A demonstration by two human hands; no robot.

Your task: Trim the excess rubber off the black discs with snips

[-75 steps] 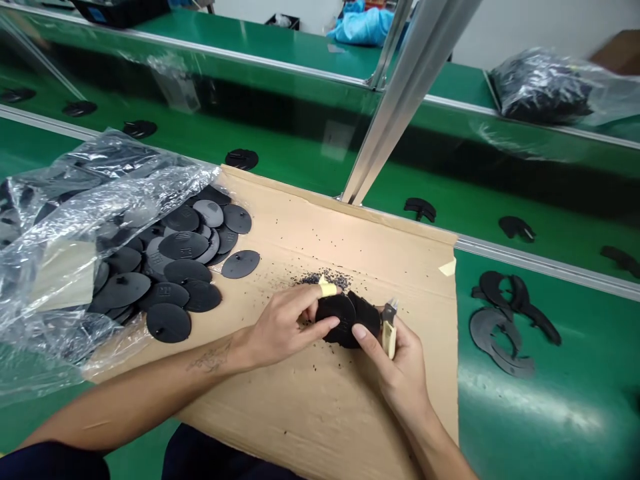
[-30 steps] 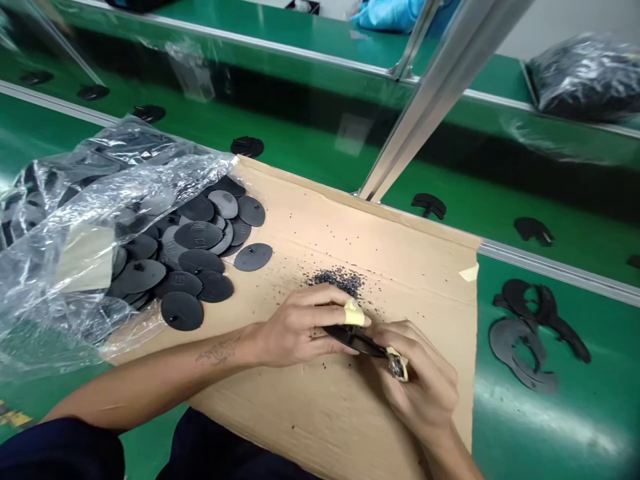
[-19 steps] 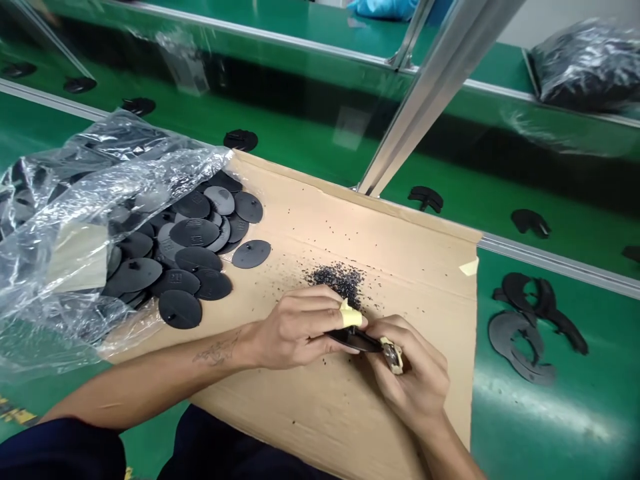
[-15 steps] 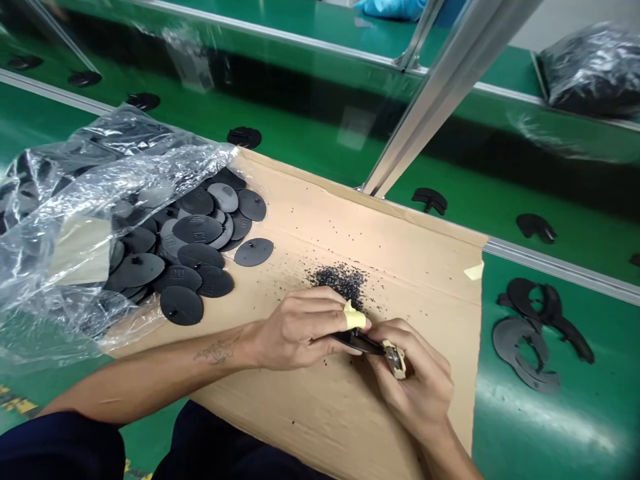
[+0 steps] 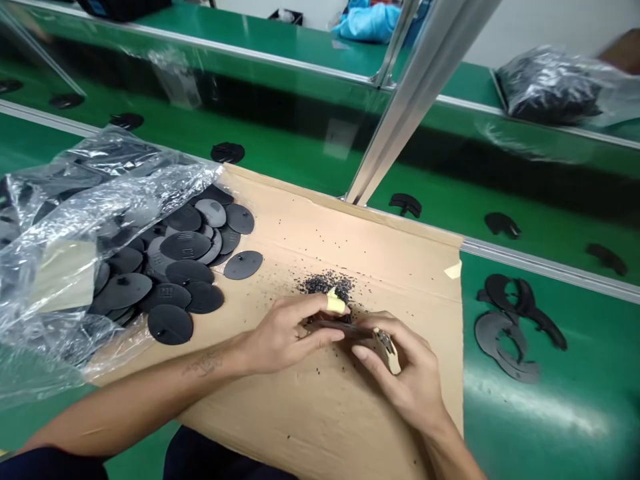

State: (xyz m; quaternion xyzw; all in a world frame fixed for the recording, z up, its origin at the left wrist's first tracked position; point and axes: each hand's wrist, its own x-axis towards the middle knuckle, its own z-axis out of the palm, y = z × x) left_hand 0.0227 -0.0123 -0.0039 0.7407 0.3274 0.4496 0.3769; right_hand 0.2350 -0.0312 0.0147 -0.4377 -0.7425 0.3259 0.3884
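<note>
A black oval plastic disc [image 5: 327, 325], seen nearly edge-on, is pinched between the thumb and fingers of my left hand [image 5: 280, 337]. Yellow tape [image 5: 336, 304] wraps one of that hand's fingers. In my right hand [image 5: 413, 373] is a small metal tool [image 5: 386, 348] with cream tape around it; its working end meets the disc's right side, and its exact kind is unclear. The right thumb is extended, apart from the disc. Just beyond my hands lies a heap of small black plastic bits [image 5: 327, 283] on the cardboard sheet [image 5: 320, 427].
Many black oval discs [image 5: 170, 325] spill from a clear plastic bag [image 5: 120, 180] at left. Curved black parts [image 5: 505, 337] lie on the green bench at right. An aluminium post [image 5: 400, 113] rises behind the cardboard. A filled bag [image 5: 550, 87] sits on the far shelf.
The camera view has shifted somewhat. The disc has tipped to a flatter, edge-on angle, and my right thumb has moved away from it. Both hands keep their holds.
</note>
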